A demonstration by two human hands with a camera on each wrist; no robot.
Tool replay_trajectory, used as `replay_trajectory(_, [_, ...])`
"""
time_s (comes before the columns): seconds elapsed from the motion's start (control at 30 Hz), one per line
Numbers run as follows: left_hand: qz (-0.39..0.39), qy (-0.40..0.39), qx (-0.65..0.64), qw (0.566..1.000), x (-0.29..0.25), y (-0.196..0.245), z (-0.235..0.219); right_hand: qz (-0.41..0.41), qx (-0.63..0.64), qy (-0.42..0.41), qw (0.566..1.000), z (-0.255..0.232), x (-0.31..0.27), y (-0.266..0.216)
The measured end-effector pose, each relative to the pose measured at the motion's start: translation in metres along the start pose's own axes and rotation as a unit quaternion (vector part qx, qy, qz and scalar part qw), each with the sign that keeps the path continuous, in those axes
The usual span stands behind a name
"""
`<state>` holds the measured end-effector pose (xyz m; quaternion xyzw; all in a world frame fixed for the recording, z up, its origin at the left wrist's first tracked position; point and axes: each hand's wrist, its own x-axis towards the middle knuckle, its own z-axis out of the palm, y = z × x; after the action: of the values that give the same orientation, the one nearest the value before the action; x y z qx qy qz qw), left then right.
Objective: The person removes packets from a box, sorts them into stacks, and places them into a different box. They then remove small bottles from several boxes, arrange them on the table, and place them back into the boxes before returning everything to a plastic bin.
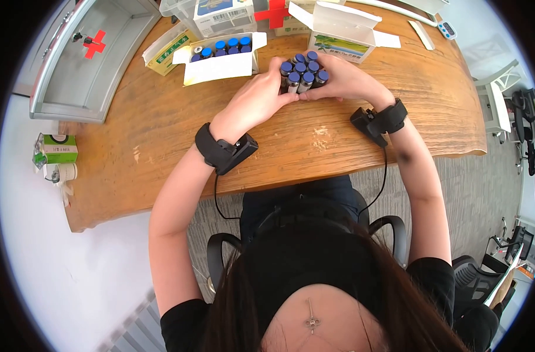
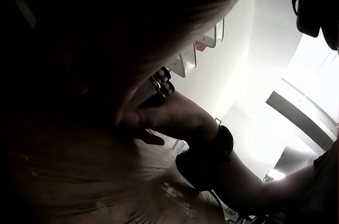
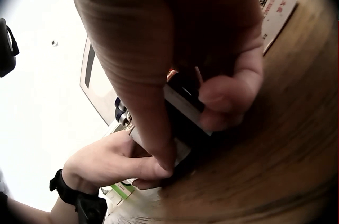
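Observation:
Several small dark vials (image 1: 300, 67) with blue-purple caps and pale labels stand upright in a tight cluster at the table's far middle. My left hand (image 1: 254, 98) wraps the left side of the cluster, and my right hand (image 1: 350, 79) grips it from the right. Both thumbs meet at the near side. In the right wrist view, the right hand's fingers curl round the dark vial bodies (image 3: 185, 102), low over the wood. The left wrist view is dark; a few caps (image 2: 165, 80) show beyond the left palm. Behind the hands is an open white box (image 1: 338, 46) with raised flaps.
Left of the cluster, an open carton (image 1: 217, 71) holds several blue-capped vials. A yellow-green box (image 1: 169, 51) leans beside it. A clear bin with boxes (image 1: 223, 17) stands behind. A grey cabinet (image 1: 73, 97) with a red cross occupies the left; a thermometer-like device (image 1: 447, 30) lies far right.

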<state>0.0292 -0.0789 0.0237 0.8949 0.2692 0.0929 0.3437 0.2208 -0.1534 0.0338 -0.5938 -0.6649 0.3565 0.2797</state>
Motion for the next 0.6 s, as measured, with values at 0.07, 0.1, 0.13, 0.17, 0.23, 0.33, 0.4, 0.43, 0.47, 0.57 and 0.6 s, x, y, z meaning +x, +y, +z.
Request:
replay_trajectory(0.07, [0.018, 0.018, 0.010, 1.000, 0.004, -0.002, 0.003, -0.010, -0.009, 0.012, 1.000, -0.001, 0.002, 0.003])
replay_trajectory(0.1, [0.013, 0.028, 0.037, 0.999, 0.008, -0.003, 0.006, -0.018, -0.016, 0.015, 1.000, -0.002, 0.005, 0.008])
replay_trajectory(0.13, [0.009, 0.037, 0.065, 0.997, 0.011, -0.005, 0.007, -0.024, -0.024, 0.019, 0.999, -0.003, 0.008, 0.012])
replay_trajectory(0.17, [0.010, 0.037, 0.064, 0.997, 0.015, -0.007, 0.008, -0.023, -0.024, 0.019, 0.999, -0.005, 0.010, 0.016])
replay_trajectory(0.23, [0.046, 0.077, 0.062, 0.994, 0.022, -0.009, 0.008, 0.024, -0.040, 0.017, 0.999, -0.009, 0.015, 0.016])
replay_trajectory(0.33, [-0.026, 0.047, 0.074, 0.996, 0.032, -0.010, 0.007, -0.036, -0.084, 0.053, 0.994, -0.007, 0.029, 0.041])
replay_trajectory(0.4, [-0.015, 0.050, 0.049, 0.997, 0.040, -0.017, 0.007, -0.065, -0.105, 0.074, 0.990, -0.006, 0.034, 0.048])
replay_trajectory(0.43, [-0.004, 0.054, 0.024, 0.998, 0.041, -0.020, 0.007, -0.095, -0.126, 0.095, 0.983, -0.005, 0.035, 0.049])
replay_trajectory(0.47, [-0.004, 0.054, 0.025, 0.998, 0.042, -0.022, 0.008, -0.095, -0.126, 0.096, 0.983, -0.005, 0.034, 0.049])
replay_trajectory(0.57, [-0.034, 0.048, 0.020, 0.998, 0.042, -0.015, 0.004, -0.057, -0.120, 0.088, 0.987, -0.006, 0.028, 0.035])
replay_trajectory(0.6, [-0.052, 0.039, 0.010, 0.998, 0.040, -0.011, 0.001, -0.043, -0.133, 0.092, 0.986, -0.006, 0.027, 0.032])
